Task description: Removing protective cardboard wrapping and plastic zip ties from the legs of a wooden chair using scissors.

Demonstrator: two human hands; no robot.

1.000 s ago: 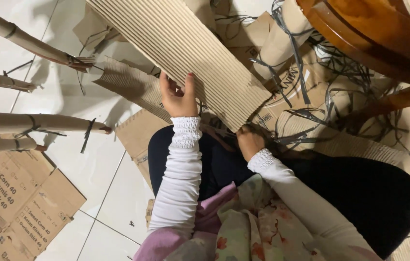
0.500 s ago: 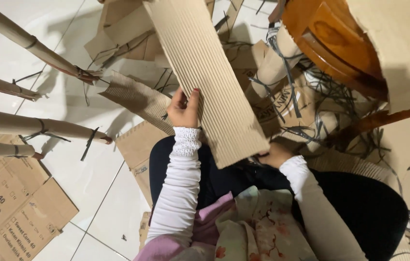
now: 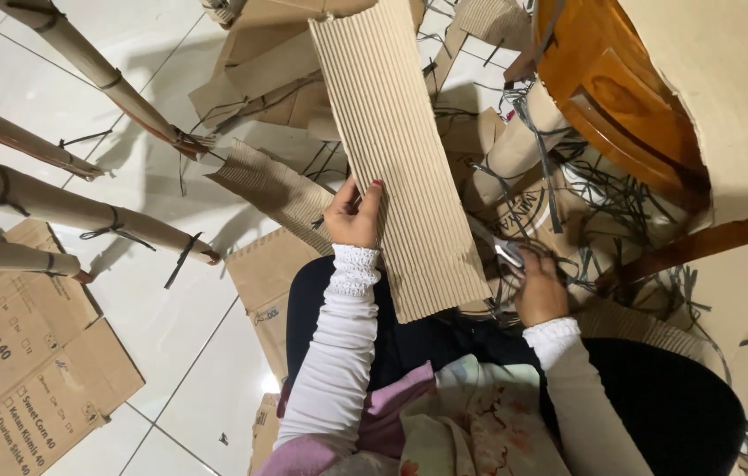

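You have a long tan strip of ribbed corrugated cardboard [image 3: 396,150] held by its left edge, angled up and away over your lap.

A flattened brown carton [image 3: 26,353] is spread on the white tile floor at lower left, flaps open, dark print on its panels (text not copied). A second flattened brown box panel [image 3: 264,282] is laid just left of the person's knee, a small dark printed mark near its lower edge. A printed brown cardboard piece [image 3: 524,216] is partly buried under grey strips at centre right, print mostly hidden. No screens or signs are seen. Other cardboard is plain, unprinted.
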